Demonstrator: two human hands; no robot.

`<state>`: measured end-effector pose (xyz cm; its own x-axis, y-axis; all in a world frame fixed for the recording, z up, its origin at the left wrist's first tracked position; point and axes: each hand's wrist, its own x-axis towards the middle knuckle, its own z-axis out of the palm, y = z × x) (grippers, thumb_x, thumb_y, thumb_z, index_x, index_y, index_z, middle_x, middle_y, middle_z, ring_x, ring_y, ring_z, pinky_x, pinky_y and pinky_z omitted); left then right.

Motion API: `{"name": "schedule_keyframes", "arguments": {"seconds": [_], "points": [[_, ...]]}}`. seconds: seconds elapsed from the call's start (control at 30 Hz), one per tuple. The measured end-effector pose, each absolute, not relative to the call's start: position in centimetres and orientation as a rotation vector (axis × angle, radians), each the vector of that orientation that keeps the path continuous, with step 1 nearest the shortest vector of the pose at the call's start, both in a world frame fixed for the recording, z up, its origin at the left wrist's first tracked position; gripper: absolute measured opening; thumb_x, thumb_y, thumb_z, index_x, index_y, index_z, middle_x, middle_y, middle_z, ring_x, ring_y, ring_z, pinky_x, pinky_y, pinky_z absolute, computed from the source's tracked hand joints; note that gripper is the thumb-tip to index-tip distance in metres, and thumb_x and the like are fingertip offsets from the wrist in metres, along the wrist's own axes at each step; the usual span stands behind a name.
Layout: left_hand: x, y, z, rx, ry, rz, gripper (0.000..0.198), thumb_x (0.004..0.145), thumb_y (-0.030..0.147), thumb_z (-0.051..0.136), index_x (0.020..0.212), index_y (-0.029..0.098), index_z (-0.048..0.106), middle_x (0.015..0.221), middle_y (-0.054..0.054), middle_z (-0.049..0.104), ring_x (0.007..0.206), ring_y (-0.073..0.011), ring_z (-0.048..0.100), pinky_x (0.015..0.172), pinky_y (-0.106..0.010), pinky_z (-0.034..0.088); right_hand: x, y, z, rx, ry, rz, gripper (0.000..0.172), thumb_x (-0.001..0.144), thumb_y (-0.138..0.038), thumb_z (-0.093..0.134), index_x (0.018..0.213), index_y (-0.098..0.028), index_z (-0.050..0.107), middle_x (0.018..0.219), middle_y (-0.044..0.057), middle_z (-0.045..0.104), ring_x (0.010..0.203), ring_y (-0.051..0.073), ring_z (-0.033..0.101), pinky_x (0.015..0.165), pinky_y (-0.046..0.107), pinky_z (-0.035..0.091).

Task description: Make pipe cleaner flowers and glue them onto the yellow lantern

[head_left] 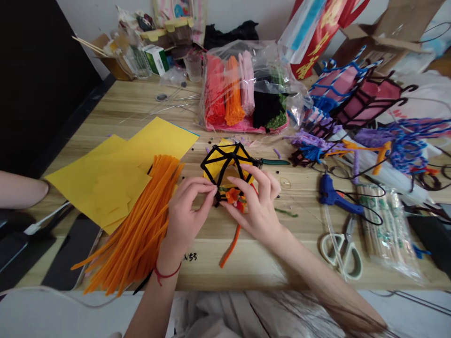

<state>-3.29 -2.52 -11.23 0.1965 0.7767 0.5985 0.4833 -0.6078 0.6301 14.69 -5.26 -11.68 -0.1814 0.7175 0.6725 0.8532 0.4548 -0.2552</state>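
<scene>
A small lantern (pixel 228 151) with a black pipe-cleaner frame and yellow paper panels sits in front of me on the table. My left hand (pixel 188 211) is closed in a pinch on a black strut at its near left edge. Curved around the near right side, my right hand (pixel 259 202) grips the lantern between its thumb and fingers. Orange flowers (pixel 232 195) with bits of green show between the hands, partly covered by my fingers. An orange pipe cleaner (pixel 231 249) trails toward the table's front edge.
Orange pipe cleaners (pixel 137 239) and yellow sheets (pixel 95 183) lie left. A bag of coloured pipe cleaners (pixel 243 94) stands behind. At right are a blue glue gun (pixel 338 197), scissors (pixel 347 249), packed sticks (pixel 384 225) and finished lanterns (pixel 369 101). Another person's arm (pixel 23 190) rests far left.
</scene>
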Motion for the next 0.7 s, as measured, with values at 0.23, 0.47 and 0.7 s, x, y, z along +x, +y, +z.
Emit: {"name": "schedule_keyframes", "arguments": {"seconds": [0.23,0.47,0.7], "points": [[-3.4,-2.2,-11.7,2.173,1.170,1.422,0.010,0.090,0.011,0.066,0.092,0.020,0.064,0.097,-0.002,0.068,0.093,-0.0145,0.067,0.087,-0.029,0.054,19.6,-8.5,-14.0,-1.676,-2.050,-0.034,0.034,0.096,-0.021,0.056,0.130,-0.019,0.050,0.118,0.016,0.066,0.107,0.031,0.059,0.094,0.047,0.043],[-4.1,-1.5,-12.3,2.187,1.192,1.459,0.007,0.090,0.013,0.066,0.091,0.019,0.063,0.097,-0.003,0.067,0.094,-0.0154,0.067,0.089,-0.031,0.054,21.6,-8.2,-14.8,-1.616,-2.200,0.264,0.018,0.094,-0.013,0.055,0.107,-0.019,0.066,0.095,0.011,0.075,0.089,0.026,0.067,0.091,0.045,0.045],[-5.1,-0.6,-12.5,2.252,1.183,1.445,0.006,0.091,0.013,0.063,0.092,0.019,0.062,0.098,-0.004,0.067,0.096,-0.0162,0.067,0.090,-0.033,0.054,24.6,-9.4,-11.5,-1.502,-2.165,0.429,0.021,0.101,-0.020,0.050,0.110,-0.018,0.068,0.096,0.010,0.074,0.086,0.022,0.070,0.075,0.032,0.053]]}}
